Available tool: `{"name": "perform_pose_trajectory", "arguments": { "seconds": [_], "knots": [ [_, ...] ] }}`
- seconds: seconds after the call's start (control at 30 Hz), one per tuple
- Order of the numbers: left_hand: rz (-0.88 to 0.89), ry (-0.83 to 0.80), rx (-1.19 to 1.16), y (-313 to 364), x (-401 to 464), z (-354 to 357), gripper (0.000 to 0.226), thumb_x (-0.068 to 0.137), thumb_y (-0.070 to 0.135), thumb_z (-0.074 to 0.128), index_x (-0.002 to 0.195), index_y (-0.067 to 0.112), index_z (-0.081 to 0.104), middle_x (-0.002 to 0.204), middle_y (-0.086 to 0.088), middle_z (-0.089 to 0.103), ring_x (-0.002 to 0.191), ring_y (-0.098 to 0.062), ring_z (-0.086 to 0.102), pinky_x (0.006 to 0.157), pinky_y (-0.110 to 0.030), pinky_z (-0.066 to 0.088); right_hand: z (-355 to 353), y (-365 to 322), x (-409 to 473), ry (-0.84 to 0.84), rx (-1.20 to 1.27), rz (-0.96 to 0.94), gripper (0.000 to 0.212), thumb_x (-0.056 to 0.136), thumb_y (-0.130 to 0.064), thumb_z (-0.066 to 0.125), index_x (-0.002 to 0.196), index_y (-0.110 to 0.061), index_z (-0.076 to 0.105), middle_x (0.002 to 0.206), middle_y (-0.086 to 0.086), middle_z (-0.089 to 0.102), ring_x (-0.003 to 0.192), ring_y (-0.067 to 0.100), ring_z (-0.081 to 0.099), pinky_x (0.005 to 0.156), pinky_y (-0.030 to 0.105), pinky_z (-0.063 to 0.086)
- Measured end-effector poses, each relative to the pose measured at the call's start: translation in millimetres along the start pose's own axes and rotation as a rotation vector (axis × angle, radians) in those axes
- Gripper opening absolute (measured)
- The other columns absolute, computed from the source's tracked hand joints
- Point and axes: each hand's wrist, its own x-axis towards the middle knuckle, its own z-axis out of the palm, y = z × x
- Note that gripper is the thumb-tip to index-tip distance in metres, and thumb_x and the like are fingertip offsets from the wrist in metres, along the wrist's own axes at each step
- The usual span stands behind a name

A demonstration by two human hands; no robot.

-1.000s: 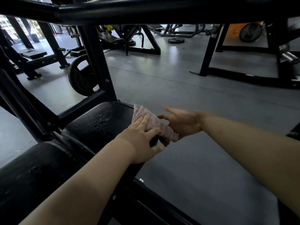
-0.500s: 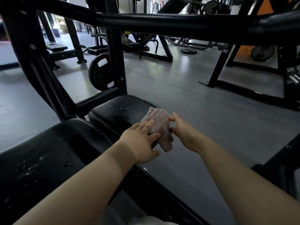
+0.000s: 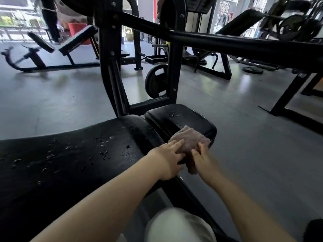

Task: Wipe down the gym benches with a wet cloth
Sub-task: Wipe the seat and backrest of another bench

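You are pressing the cloth (image 3: 189, 140) onto the small pad (image 3: 181, 119) — left hand (image 3: 167, 159) flat, right hand (image 3: 203, 158) pinching its edge. Droplets are waiting on the long pad (image 3: 70, 163) — wipe there next.

A thick black crossbar (image 3: 244, 48) spans overhead from 11 to 2 o'clock, capping reach above the seat pad (image 3: 183, 117). 2 uprights (image 3: 108, 67) and a weight plate (image 3: 155, 83) block 12 o'clock beyond the pad. At 3 o'clock, open grey floor (image 3: 253, 145) runs to a frame leg (image 3: 286, 100). The long wet bench (image 3: 70, 154) fills 9 o'clock.
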Motion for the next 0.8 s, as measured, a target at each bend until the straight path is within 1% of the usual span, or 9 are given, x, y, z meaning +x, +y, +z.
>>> {"name": "perform_pose_trajectory", "arguments": {
  "seconds": [0.1,0.23,0.3,0.37,0.43,0.57,0.67,0.73,0.8],
  "knots": [
    [-0.034,0.083,0.007,0.4,-14.6,-1.2,0.053,0.1,0.039,0.033,0.147,0.017,0.025,0.159,-0.004,0.004,0.145,-0.018,0.006,0.118,-0.034,0.011,-4.2,-6.0,-8.6,0.007,0.014,-0.021,0.039,0.098,-0.033,0.039,0.134,-0.017,0.037,0.123,0.014,0.057,0.112,0.033,0.054,0.095,0.047,0.042],
    [-0.073,0.344,0.14,0.8,-50.4,-10.2,0.048,0.099,0.038,0.035,0.143,0.02,0.034,0.154,0.002,0.02,0.143,-0.015,0.01,0.116,-0.037,0.001,-6.0,-28.9,-27.5,0.132,-0.084,-0.16,0.025,0.098,-0.031,0.04,0.117,-0.02,0.051,0.1,0.006,0.065,0.092,0.027,0.06,0.07,0.032,0.042],
    [-0.106,0.459,0.186,-1.6,-67.7,-14.5,0.041,0.098,0.039,0.033,0.133,0.022,0.048,0.145,0.003,0.036,0.14,-0.016,0.02,0.115,-0.036,0.006,4.0,-45.3,-35.4,0.058,-0.06,-0.214,0.024,0.098,-0.031,0.04,0.114,-0.019,0.052,0.097,0.007,0.066,0.091,0.027,0.062,0.071,0.035,0.046],
    [-0.138,0.419,0.178,-5.7,-81.8,-10.4,0.036,0.099,0.038,0.033,0.125,0.023,0.053,0.135,0.002,0.047,0.129,-0.018,0.038,0.109,-0.033,0.024,18.6,-56.5,-41.6,-0.062,-0.108,-0.264,0.027,0.099,-0.031,0.037,0.118,-0.016,0.049,0.103,0.01,0.066,0.097,0.029,0.061,0.078,0.036,0.047],
    [-0.195,0.378,0.109,-7.9,-92.2,-1.0,0.03,0.099,0.033,0.035,0.122,0.022,0.051,0.131,-0.001,0.05,0.112,-0.022,0.053,0.095,-0.032,0.038,29.9,-61.0,-47.5,-0.079,-0.147,-0.29,0.035,0.101,-0.027,0.035,0.131,-0.011,0.043,0.117,0.011,0.061,0.107,0.028,0.058,0.082,0.032,0.044],
    [-0.314,0.484,0.046,-10.3,-93.1,24.6,0.029,0.096,0.024,0.044,0.123,0.013,0.044,0.124,-0.001,0.051,0.105,-0.023,0.056,0.082,-0.033,0.045,43.3,-58.2,-50.7,-0.035,-0.078,-0.297,0.048,0.1,-0.025,0.035,0.146,-0.016,0.031,0.141,0.011,0.045,0.124,0.025,0.047,0.099,0.032,0.039],
    [-0.284,0.506,0.086,-14.4,-89.9,42.4,0.029,0.084,0.021,0.064,0.109,0.009,0.057,0.112,-0.007,0.061,0.1,-0.025,0.062,0.08,-0.033,0.051,46.4,-57.2,-54.5,-0.022,-0.107,-0.337,0.049,0.099,-0.022,0.039,0.147,-0.015,0.031,0.154,0.008,0.027,0.135,0.023,0.035,0.103,0.027,0.032],
    [-0.235,0.544,0.073,-21.2,-97.7,48.9,0.032,0.065,0.017,0.08,0.092,0.008,0.066,0.092,-0.007,0.068,0.081,-0.024,0.068,0.064,-0.029,0.056,45.6,-58.6,-58.8,-0.014,-0.193,-0.378,0.049,0.099,-0.023,0.04,0.147,-0.017,0.032,0.159,0.005,0.014,0.14,0.021,0.028,0.104,0.027,0.031],
    [-0.22,0.565,0.131,-25.8,-111.3,53.0,0.038,0.05,0.016,0.086,0.083,0.008,0.07,0.082,-0.005,0.07,0.069,-0.02,0.069,0.051,-0.026,0.055,46.0,-62.0,-63.6,-0.045,-0.311,-0.407,0.05,0.1,-0.026,0.039,0.148,-0.019,0.029,0.16,0.004,0.004,0.144,0.02,0.017,0.108,0.029,0.028]
  ]
}}
